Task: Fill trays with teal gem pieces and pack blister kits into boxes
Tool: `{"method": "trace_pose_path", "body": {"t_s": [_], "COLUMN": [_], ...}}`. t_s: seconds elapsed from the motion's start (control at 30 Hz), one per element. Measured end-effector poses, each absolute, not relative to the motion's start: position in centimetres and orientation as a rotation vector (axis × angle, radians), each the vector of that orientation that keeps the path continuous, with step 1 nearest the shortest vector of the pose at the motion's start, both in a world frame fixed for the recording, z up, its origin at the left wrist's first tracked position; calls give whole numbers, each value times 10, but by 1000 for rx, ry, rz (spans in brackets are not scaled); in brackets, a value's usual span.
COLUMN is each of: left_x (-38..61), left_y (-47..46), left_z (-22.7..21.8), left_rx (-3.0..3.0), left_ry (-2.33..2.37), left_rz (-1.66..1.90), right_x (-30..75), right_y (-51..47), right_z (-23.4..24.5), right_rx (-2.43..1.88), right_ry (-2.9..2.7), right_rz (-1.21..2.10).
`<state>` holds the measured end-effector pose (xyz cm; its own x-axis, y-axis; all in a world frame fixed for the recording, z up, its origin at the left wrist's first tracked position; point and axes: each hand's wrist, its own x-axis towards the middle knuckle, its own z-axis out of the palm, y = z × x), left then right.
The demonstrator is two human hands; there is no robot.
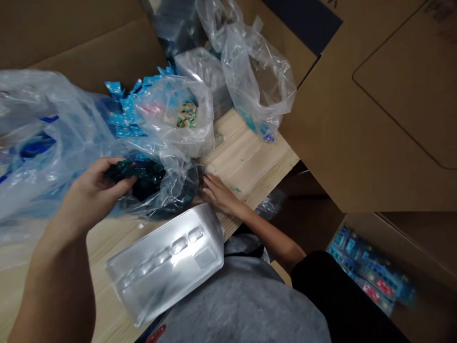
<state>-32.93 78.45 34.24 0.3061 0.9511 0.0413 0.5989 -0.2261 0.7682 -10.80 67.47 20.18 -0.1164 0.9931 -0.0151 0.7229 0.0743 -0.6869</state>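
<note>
My left hand reaches into the mouth of a clear plastic bag, its thumb and fingers curled around some dark green glossy pieces. What kind of pieces they are I cannot make out. On the bag's other side, my right hand has its fingers pressed together against the bag's edge. In front of the bag, close to my body, a stack of clear plastic blister trays lies at a slant on the wooden table.
Behind stands an open bag of small patterned pieces, beside blue packets. A large plastic bag covers the left side. Another clear bag sits near the table's far corner. Cardboard boxes rise right; a lower one holds blue packages.
</note>
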Motion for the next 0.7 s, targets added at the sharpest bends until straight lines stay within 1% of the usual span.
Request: {"method": "trace_pose_path", "body": {"t_s": [0.07, 0.17, 0.23, 0.3, 0.37, 0.53, 0.6, 0.7], "left_x": [-333, -335, -333, -330, -326, -321, -322, -326], "left_y": [788, 792, 792, 788, 781, 753, 741, 725], "left_z": [343, 343, 346, 353, 361, 374, 377, 382], "left_rx": [1681, 1369, 1170, 1015, 925, 906, 945, 984], "left_ry": [1373, 1238, 1115, 1030, 1004, 957, 898, 841], "left_rz": [713, 762, 768, 757, 748, 797, 816, 846], "right_x": [-89, -56, -45, -48, -62, -116, -132, -146], "right_y": [679, 681, 684, 687, 689, 701, 707, 710], "right_z": [204, 205, 212, 229, 257, 333, 352, 367], "right_rx": [-1640, -1793, -1843, -1719, -1500, -1068, -933, -851], "right_ry": [-1776, -1534, -1473, -1538, -1578, -1550, -1632, -1699], "right_rz": [712, 477, 443, 465, 484, 770, 861, 861]}}
